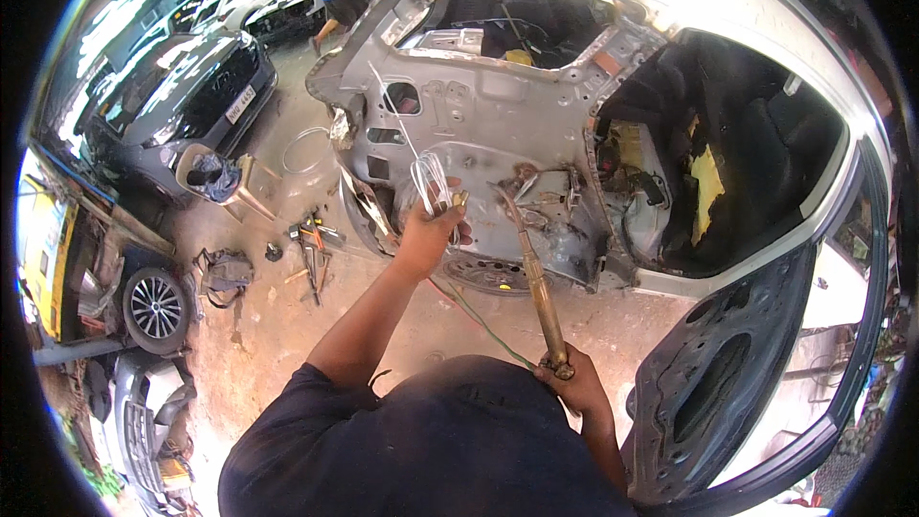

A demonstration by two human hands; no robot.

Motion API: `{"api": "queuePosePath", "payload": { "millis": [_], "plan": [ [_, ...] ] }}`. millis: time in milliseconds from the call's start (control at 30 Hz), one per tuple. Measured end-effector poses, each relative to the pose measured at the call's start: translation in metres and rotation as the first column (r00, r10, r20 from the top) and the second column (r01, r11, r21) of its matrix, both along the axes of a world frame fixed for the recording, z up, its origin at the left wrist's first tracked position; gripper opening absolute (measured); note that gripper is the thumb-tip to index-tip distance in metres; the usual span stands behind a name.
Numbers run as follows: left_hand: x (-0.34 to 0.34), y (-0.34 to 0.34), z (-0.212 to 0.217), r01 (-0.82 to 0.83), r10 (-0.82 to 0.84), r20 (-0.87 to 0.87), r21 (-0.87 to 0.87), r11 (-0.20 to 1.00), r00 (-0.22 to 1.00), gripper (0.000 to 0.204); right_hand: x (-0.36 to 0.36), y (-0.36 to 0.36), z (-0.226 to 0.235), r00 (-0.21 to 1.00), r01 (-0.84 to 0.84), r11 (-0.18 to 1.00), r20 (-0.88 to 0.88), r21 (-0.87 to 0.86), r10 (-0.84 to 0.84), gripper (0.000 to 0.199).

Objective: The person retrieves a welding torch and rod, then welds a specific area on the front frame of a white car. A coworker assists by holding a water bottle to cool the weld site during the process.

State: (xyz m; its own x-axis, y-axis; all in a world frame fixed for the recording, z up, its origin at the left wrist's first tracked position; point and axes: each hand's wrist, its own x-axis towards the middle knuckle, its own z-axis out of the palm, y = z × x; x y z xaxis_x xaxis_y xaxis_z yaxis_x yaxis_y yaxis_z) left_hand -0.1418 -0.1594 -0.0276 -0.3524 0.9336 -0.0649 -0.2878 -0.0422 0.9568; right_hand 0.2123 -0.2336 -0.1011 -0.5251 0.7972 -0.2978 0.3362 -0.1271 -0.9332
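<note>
My left hand (436, 230) grips looped wire (428, 177); my right hand (577, 378) holds the torch (542, 297) low — presumably for safety.

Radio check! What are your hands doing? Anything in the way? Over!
Left hand: gripping thin wire bundle. Right hand: gripping brass torch. Torch tip before grey car panel, contact unclear. Green hose trails between forearms.

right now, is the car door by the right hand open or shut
Open: the car door is swung outward, and the dark cabin shows through the doorway.
</note>
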Motion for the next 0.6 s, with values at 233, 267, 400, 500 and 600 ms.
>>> {"api": "queuePosePath", "payload": {
  "millis": [233,267,400,500,600],
  "plan": [
    [0.020,0.008,-0.007,0.004,-0.003,-0.110,0.011,1.000,0.994,0.039,0.016,-0.009,-0.010,1.000,0.005,0.999,-0.001,-0.043,-0.005,0.034],
    [0.021,0.009,-0.008,-0.009,0.010,-0.116,0.005,1.000,0.993,0.038,0.017,-0.011,-0.012,1.000,0.006,0.999,-0.005,-0.042,-0.006,0.035],
    [0.026,0.005,-0.006,-0.053,0.053,-0.164,0.004,0.999,0.985,0.041,0.016,-0.015,-0.012,1.000,0.000,0.993,-0.001,-0.121,0.000,0.040],
    [0.026,-0.001,-0.007,-0.071,0.077,-0.149,0.046,0.996,0.986,0.043,0.015,-0.017,-0.018,1.000,-0.010,0.993,0.012,-0.114,0.011,0.044],
    [0.024,-0.006,-0.007,-0.059,0.076,-0.178,0.099,0.993,0.981,0.040,0.013,-0.018,-0.014,0.999,-0.044,0.992,0.019,-0.117,0.047,0.046]
  ]
}}
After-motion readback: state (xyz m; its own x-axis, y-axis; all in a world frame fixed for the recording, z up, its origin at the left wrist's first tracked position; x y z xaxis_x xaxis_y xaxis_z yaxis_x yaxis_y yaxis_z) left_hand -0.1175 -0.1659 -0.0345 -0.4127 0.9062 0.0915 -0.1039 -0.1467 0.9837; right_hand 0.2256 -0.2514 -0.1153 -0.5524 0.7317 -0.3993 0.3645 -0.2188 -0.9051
